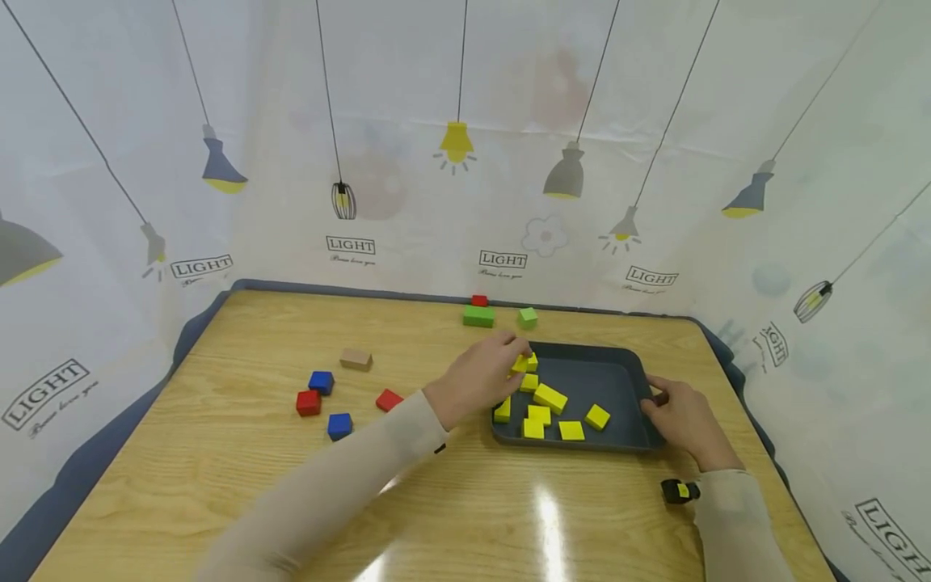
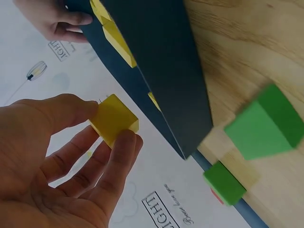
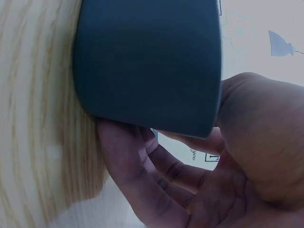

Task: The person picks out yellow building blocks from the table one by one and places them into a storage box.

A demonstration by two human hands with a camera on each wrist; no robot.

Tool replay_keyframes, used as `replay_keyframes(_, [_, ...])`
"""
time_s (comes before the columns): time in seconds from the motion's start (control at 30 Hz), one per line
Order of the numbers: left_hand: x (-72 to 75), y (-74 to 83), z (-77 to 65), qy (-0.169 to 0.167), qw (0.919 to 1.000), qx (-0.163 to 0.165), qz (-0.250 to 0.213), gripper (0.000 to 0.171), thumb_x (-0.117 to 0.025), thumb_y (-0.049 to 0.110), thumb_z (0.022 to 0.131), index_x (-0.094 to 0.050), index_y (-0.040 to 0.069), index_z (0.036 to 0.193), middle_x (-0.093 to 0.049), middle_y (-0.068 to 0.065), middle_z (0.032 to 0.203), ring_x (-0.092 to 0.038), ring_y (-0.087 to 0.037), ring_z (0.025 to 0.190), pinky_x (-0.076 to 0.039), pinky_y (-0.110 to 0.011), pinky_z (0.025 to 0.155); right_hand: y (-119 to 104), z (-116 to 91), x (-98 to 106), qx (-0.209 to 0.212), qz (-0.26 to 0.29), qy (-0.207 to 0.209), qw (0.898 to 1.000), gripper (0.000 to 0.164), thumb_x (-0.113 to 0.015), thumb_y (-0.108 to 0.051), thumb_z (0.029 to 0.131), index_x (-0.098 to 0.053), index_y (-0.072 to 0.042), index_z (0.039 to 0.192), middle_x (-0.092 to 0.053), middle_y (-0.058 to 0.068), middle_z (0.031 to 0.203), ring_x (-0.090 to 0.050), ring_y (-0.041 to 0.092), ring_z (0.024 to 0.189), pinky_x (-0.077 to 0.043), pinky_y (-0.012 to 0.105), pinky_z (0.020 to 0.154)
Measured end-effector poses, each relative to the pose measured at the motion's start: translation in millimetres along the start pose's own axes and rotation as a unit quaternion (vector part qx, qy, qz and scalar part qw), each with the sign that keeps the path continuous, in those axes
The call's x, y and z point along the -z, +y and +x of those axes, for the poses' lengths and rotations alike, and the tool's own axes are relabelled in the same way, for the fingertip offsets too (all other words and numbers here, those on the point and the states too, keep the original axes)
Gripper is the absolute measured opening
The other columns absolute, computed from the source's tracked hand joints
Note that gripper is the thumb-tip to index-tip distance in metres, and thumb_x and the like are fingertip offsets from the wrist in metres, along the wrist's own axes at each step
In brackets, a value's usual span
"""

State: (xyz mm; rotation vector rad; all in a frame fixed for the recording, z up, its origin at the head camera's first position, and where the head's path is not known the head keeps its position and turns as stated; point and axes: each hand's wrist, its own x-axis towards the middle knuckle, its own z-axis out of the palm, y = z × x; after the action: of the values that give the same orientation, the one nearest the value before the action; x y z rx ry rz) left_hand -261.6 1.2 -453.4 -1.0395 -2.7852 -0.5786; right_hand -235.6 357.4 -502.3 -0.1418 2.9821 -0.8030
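Observation:
My left hand (image 1: 480, 373) pinches a yellow block (image 2: 113, 119) between thumb and fingertips, above the left side of a dark grey tray (image 1: 614, 380). Several yellow blocks (image 1: 550, 398) lie scattered in the tray, mostly in its left half and along its near side. At the tray's right end, my right hand (image 1: 687, 422) grips the rim. In the right wrist view its thumb lies on the rim side, with the fingers (image 3: 126, 156) curled beneath the tray's edge.
Left on the wooden table are blue blocks (image 1: 339, 426), a red block (image 1: 309, 402) and a tan block (image 1: 355, 359). Another red block (image 1: 389, 399) lies beside my left forearm. Behind the tray stand green blocks (image 1: 478, 316) and a small red one (image 1: 479, 300), near the printed curtain.

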Motion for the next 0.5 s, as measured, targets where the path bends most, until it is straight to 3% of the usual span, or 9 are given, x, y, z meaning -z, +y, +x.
replay_keyframes(0.23, [-8.4, 17.8, 17.2, 0.001, 0.9997, -0.022, 0.000, 0.030, -0.071, 0.023, 0.095, -0.062, 0.013, 0.122, -0.056, 0.001, 0.113, -0.053, -0.002, 0.080, -0.045, -0.009, 0.069, -1, 0, 1, 0.001, -0.004, 0.002, 1.000, 0.054, -0.060, -0.014, 0.098, -0.045, 0.004, 0.147, -0.067, 0.026, 0.108, -0.065, 0.024, 0.078, -0.053, 0.037, 0.062])
replay_keyframes(0.5, [-21.2, 30.0, 31.0, -0.013, 0.9997, -0.022, -0.007, 0.030, -0.069, 0.023, 0.097, -0.060, 0.014, 0.123, -0.054, 0.001, 0.115, -0.053, -0.002, 0.082, -0.044, -0.008, 0.069, 0, 0, 0, 0.006, -0.010, 0.005, 1.000, 0.054, -0.062, -0.015, 0.097, -0.046, 0.005, 0.145, -0.067, 0.025, 0.107, -0.066, 0.028, 0.083, -0.054, 0.041, 0.065])
